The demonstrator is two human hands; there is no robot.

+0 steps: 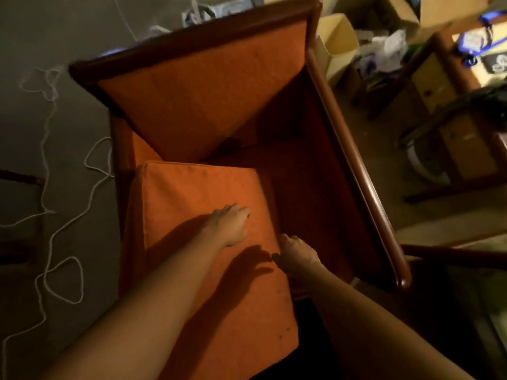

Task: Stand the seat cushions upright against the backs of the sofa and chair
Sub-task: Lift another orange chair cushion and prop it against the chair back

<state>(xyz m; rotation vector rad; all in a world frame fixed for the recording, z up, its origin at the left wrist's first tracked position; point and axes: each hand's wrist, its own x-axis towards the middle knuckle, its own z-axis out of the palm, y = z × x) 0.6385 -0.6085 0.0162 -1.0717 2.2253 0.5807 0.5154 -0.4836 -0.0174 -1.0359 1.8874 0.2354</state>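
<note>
An orange seat cushion (192,204) lies flat on the left part of a wooden-framed seat, its near end hanging toward me. My left hand (230,223) rests flat on top of it, fingers apart. At the cushion's right edge, my right hand (296,252) has its fingers curled over and down the side of the cushion. The orange padded back (208,100) rises behind. To the right of the cushion, the darker seat base (310,193) lies bare.
A dark wooden armrest rail (356,165) runs along the right side. White cord (52,193) loops across the grey floor at left. Cardboard boxes (340,42), plastic bags and a wooden side table (450,138) crowd the right.
</note>
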